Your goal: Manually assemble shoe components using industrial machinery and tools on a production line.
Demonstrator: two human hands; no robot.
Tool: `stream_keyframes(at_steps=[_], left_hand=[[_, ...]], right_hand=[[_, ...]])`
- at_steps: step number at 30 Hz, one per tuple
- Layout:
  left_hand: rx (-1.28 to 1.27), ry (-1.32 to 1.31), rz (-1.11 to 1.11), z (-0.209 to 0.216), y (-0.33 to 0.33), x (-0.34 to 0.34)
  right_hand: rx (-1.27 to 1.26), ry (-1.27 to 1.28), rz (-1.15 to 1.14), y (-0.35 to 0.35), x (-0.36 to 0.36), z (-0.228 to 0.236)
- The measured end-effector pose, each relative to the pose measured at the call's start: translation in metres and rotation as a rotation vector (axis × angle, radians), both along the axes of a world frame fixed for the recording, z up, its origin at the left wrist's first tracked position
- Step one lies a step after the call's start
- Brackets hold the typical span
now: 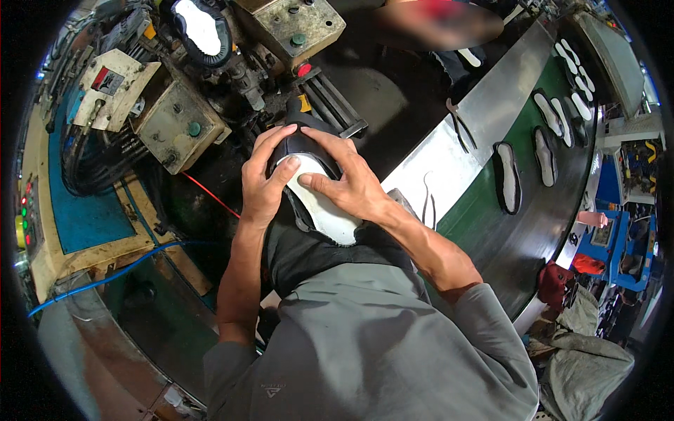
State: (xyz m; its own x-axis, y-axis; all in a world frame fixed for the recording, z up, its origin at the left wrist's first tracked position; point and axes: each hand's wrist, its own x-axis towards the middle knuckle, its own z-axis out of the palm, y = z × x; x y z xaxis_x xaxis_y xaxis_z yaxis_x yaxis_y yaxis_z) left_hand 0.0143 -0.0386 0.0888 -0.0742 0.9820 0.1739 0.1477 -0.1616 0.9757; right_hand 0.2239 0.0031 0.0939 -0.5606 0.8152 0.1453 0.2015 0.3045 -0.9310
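Observation:
A dark shoe upper with a white insole board (325, 210) lies sole side up over my lap, one end toward me. My left hand (265, 175) wraps its far end from the left, thumb on the white board. From the right my right hand (344, 175) grips the same end, its thumb also pressing on the board. The fingertips of both hands meet over the dark far edge. What is inside the upper is hidden. To the right, a pair of pincers (460, 126) and a second hand tool with thin curved handles (429, 201) lie on the metal ledge (439, 154).
Beyond the ledge runs a green conveyor belt (467, 200) carrying several dark uppers with white soles (507, 177). At left stands a machine with control boxes (179, 130), hoses and another white-soled upper (198, 28). A blue hose (119, 276) crosses low on the left. Another person sits ahead.

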Motion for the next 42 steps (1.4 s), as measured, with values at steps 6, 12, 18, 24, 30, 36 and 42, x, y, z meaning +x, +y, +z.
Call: stream_keyframes(at_steps=[6,12,18,24,30,36,42], left_hand=[[0.077,0.036,-0.005,-0.019,0.008,-0.008],[-0.131,-0.557,-0.172,-0.038,0.015,-0.021],[-0.105,-0.608,-0.237,-0.046,0.024,-0.011],[-0.172,-0.521,-0.140,-0.046,0.038,0.007],[-0.333,-0.390,0.011,-0.053,0.056,0.031],[-0.366,-0.998,-0.019,-0.079,0.031,0.027],[-0.333,-0.608,0.044,-0.068,0.019,0.044]], right_hand=[[0.127,-0.012,-0.096,-0.003,-0.005,-0.010],[-0.479,0.217,0.228,0.043,0.043,-0.019],[-0.236,0.107,0.293,0.058,0.019,-0.020],[-0.056,-0.044,0.112,0.052,0.007,-0.039],[-0.373,0.049,0.082,0.067,0.006,-0.059],[-0.667,0.229,0.075,0.072,0.017,-0.078],[-0.604,0.127,0.078,0.071,0.014,-0.073]])
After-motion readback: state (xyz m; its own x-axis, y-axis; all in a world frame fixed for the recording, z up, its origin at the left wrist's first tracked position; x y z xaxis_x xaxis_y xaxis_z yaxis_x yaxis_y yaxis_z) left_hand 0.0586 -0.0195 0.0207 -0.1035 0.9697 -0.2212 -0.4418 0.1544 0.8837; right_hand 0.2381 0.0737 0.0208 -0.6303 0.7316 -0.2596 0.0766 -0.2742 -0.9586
